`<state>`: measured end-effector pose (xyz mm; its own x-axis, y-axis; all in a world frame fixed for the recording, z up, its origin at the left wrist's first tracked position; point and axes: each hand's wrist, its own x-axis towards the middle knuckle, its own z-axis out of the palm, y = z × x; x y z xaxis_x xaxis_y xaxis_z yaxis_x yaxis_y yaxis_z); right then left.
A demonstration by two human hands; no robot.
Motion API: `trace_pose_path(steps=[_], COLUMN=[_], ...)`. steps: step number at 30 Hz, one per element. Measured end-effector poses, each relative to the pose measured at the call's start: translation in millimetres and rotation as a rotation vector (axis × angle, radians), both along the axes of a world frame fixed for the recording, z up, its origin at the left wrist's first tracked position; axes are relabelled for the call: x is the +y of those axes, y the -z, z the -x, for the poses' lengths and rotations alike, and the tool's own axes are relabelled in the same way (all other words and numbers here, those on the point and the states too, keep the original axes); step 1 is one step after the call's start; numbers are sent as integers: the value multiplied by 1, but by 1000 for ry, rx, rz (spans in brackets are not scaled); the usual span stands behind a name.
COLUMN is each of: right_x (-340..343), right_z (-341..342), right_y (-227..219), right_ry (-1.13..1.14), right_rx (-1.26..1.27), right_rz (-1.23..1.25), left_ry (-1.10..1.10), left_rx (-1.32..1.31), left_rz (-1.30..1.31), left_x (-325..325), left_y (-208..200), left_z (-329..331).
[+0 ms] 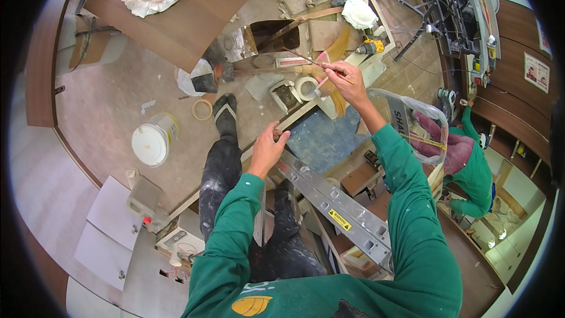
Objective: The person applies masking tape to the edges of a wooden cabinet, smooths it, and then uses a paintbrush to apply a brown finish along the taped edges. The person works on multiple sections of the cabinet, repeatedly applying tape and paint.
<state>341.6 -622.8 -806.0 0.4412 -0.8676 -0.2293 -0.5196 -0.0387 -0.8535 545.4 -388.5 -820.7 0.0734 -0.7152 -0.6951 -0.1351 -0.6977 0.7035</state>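
My right hand [347,81] is raised over the cluttered bench, its thumb and fingers pinching a thin brown stick [306,57]. The stick is slim like a fine brush; its dark, narrow end points up and left, and a pale end shows behind my fingers. Lower and to the left, my left hand [268,150] hovers near the bench edge, thumb apart and fingers loosely bent, with nothing visible in it. Between my hands and the clutter lie a white tape roll [306,88] and a grey-white square container [286,95]. A metal stepladder [335,200] stands below my hands.
Another person in green [471,176] bends at the right. A yellow drill [371,46] lies at the bench's far right. On the floor at left are a white bucket [150,144], a tape ring [202,109] and a jerrycan [147,200]. A brown panel [176,17] lies at the far left.
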Motion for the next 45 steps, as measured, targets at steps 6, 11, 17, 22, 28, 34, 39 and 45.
trace_pose_path(steps=[6,11,17,22,28,34,39,45], right_x=[6,9,9,6,5,-14,-46,-58], right_z=[12,20,27,23,30,7,-55,-121], right_y=[-9,-10,-5,-11,-8,-22,-4,84], right_ry=[7,69,175,266,388,264,-21,-138], right_rx=[47,5,-84,-112,-169,-201,64,143], right_rz=[7,-38,-90,-198,-268,-186,24,111], left_ry=[-26,-4,22,-4,-17,-19,-12,-59], left_rx=[15,10,-18,9,18,13,29,73], left_rz=[21,34,31,10,8,4,21,34], left_x=[1,0,0,1,-2,-5,-6,-8], left_y=[4,3,4,2,-1,0,-1,-4], left_z=[-1,0,-1,-3,-2,-2,-2,-7])
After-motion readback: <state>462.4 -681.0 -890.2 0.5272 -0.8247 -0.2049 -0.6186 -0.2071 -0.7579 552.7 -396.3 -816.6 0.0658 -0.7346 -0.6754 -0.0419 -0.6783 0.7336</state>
